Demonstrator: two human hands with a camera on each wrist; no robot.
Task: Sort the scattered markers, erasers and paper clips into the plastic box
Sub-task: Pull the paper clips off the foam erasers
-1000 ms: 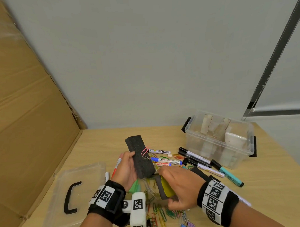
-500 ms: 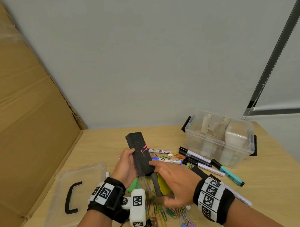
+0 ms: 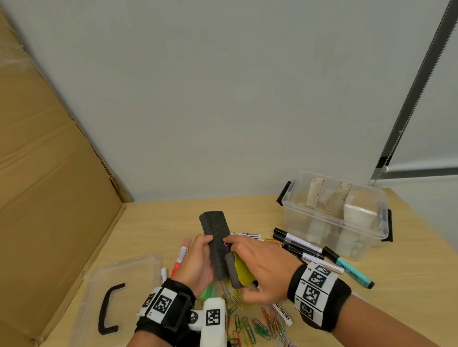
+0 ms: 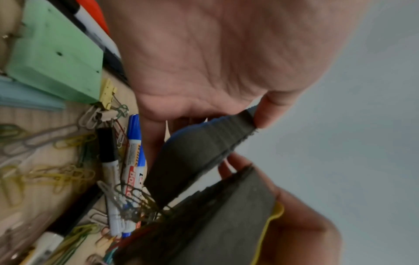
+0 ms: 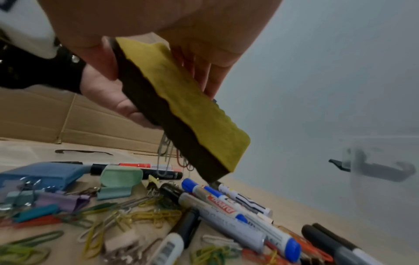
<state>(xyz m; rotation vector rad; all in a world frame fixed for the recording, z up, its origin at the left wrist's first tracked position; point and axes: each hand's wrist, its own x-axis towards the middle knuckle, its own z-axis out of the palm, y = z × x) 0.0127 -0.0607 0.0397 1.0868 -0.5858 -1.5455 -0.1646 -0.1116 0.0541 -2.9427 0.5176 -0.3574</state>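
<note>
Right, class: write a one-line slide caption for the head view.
Left hand holds a black eraser, right hand a yellow eraser, above scattered markers and clips.

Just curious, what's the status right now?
Left hand grips black eraser. Right hand holds yellow eraser, fingertips at pink clip. Box unobstructed.

A light wooden table (image 3: 157, 222) carries a clear box (image 3: 336, 216) far right, its lid (image 3: 115, 307) near left, and cardboard (image 3: 42, 205) along the left edge. Markers (image 3: 298, 242) lie mid-right, paper clips (image 3: 256, 328) near centre, a red marker (image 3: 180, 258) left of centre.
</note>
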